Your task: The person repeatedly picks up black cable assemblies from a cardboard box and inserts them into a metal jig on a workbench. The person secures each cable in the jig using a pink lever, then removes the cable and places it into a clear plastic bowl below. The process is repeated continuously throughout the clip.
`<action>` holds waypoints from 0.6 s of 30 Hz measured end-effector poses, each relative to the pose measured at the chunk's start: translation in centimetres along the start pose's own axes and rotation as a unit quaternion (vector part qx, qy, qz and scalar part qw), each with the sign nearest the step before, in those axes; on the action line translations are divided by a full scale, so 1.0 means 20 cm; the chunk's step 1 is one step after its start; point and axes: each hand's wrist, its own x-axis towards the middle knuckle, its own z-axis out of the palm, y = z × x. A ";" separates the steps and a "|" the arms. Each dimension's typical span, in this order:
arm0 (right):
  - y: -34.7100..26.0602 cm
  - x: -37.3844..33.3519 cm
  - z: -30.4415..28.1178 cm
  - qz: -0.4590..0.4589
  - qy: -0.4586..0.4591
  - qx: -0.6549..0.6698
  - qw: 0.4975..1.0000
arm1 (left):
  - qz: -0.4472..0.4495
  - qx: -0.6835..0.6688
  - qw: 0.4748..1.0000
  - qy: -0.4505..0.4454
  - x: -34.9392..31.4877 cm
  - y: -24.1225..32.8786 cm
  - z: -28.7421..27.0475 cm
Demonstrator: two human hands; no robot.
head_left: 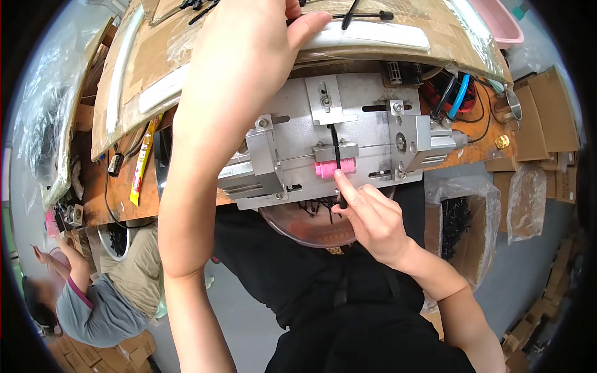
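Observation:
My right hand (378, 224) is closed in a pinch, index finger and thumb at the near end of a thin black rod (336, 142). The rod lies lengthwise over a metal jig (300, 143), its far end at a slotted bracket (326, 102). A bright pink piece (325, 170) sits under the rod near the jig's front edge. My left hand (258, 53) reaches across to the far side, over a cardboard sheet (168, 46) where more black rods (367, 15) lie. Its thumb is stretched out; the other fingers are mostly hidden, so any hold cannot be told.
Below the jig, a clear bowl (298, 233) holds black rods. A plastic-lined box (479, 233) of black parts stands at right. Cables and a blue tube (459, 96) run beside the jig. A yellow packet (144, 165) lies left. Another person (102, 304) sits at lower left.

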 end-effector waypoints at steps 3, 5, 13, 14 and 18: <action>-0.02 0.02 -0.03 -0.003 -0.027 -0.028 0.999 | -0.010 -0.008 1.000 -0.004 0.05 -0.10 0.00; -0.06 0.06 -0.10 0.001 -0.077 -0.059 0.995 | -0.017 -0.022 1.000 -0.004 0.03 -0.11 -0.07; 0.34 0.90 -0.53 -0.179 0.085 -0.324 0.925 | -0.066 -0.253 0.958 -0.116 0.14 -0.38 -0.50; 0.29 1.02 -0.53 -0.161 0.029 -0.276 0.947 | -0.069 -0.289 0.951 -0.080 0.09 -0.39 -0.50; 0.54 1.20 -0.51 -0.116 -0.050 -0.170 0.977 | -0.042 -0.319 0.946 -0.048 -0.11 -0.34 -0.45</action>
